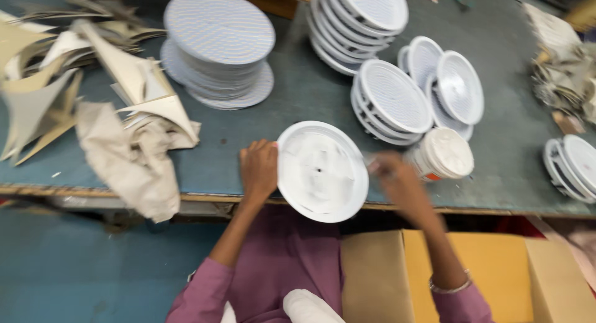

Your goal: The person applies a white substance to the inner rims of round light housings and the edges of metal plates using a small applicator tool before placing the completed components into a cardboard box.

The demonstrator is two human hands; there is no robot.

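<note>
My left hand point(258, 169) grips the left rim of a round white disc point(321, 171), which lies tilted over the front edge of the dark green table point(310, 102). Blurred with motion, my right hand point(393, 177) is at the disc's right rim; whether it holds something small I cannot tell. A white tub point(442, 153) stands just right of that hand.
Stacks of round white discs point(218, 46) point(357, 22) point(391, 102) point(448, 84) fill the table's back and middle. More discs point(574, 164) lie at the right edge. Torn cardboard and a crumpled cloth point(127, 158) lie at the left. An open cardboard box point(465, 273) sits at my right knee.
</note>
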